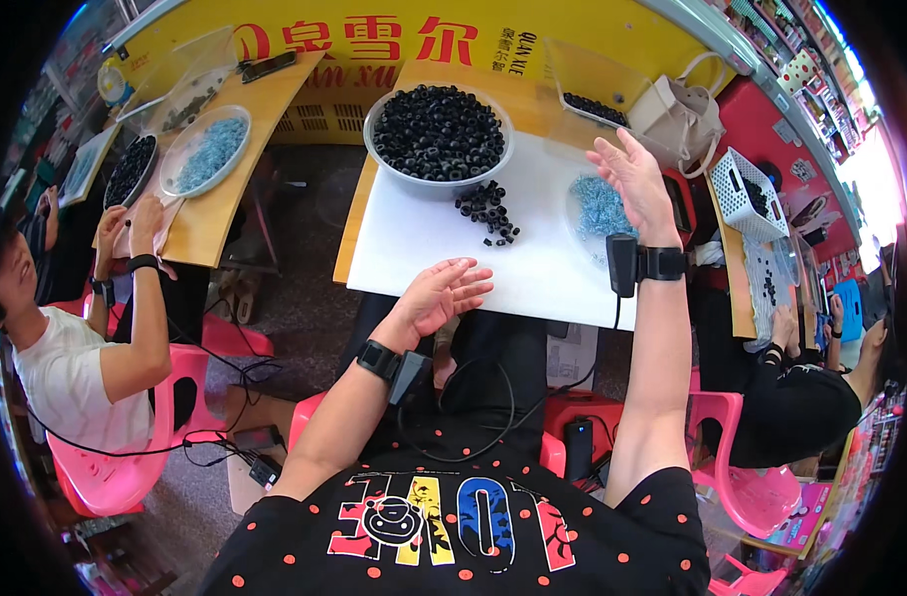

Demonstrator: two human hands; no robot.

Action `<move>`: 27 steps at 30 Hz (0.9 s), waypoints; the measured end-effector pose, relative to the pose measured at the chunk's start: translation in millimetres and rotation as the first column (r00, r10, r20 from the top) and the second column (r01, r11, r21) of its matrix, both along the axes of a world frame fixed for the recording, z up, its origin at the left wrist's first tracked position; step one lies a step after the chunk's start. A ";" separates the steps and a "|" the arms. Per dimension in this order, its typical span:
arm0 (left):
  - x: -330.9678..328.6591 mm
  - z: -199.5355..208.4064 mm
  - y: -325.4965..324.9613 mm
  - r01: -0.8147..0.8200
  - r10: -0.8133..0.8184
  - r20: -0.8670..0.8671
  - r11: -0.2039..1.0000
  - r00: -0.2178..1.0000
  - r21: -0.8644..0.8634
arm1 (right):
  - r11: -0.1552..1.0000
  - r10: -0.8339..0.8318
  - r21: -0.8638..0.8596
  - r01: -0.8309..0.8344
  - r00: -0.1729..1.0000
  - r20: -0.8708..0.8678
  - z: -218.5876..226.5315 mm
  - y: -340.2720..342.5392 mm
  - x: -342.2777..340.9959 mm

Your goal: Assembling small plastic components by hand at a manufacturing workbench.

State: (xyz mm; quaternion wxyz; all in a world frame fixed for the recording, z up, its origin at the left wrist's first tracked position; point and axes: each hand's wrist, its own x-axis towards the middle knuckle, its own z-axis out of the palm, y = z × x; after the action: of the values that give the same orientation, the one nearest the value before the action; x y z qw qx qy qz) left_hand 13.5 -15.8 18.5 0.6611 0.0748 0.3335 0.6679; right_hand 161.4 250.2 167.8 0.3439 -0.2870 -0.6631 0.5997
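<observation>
My left hand (441, 301) hovers at the front edge of a white sheet (404, 238) on the table, palm up, fingers apart and holding nothing. My right hand (636, 191) is raised farther off on the right, open and empty. Beneath and beside it are many small light-blue clear pieces (591, 207), apparently in a clear shallow dish. A translucent round bowl (414, 183) stands at the back left of the sheet, heaped with small black ring-like pieces (437, 129). Loose black pieces (487, 213) lie in front of the bowl. Neither hand touches any of them.
Behind the sheet, a clear box (573, 84) holds more black pieces, beside a beige handbag (672, 119). A co-worker (86, 368) sits at a left table with a bowl of blue pieces (210, 154); another person (791, 407) sits right. A black cable (513, 407) loops over my lap.
</observation>
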 end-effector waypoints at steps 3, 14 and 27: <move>-0.2 0.4 3.4 -0.002 0.002 0.000 1.000 1.000 -0.014 | 0.974 -0.018 0.218 -0.063 0.937 0.350 -25.5 -8.5 0.1; 4.2 -2.2 3.9 -0.004 0.004 -0.010 1.000 1.000 -0.025 | 0.612 -0.179 0.760 -0.218 0.898 0.402 -131.3 -80.5 -25.9; 8.8 -2.6 5.6 -0.055 0.053 -0.047 0.998 0.997 -0.043 | 0.581 -0.137 0.776 -0.248 0.909 0.393 -136.3 -79.9 -24.2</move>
State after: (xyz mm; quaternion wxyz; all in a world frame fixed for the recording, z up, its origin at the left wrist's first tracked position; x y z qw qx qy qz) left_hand 22.3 -10.1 15.9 0.6362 0.0666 0.3651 0.6763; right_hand 137.1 170.3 31.5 0.2691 -0.1961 -0.9283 0.1655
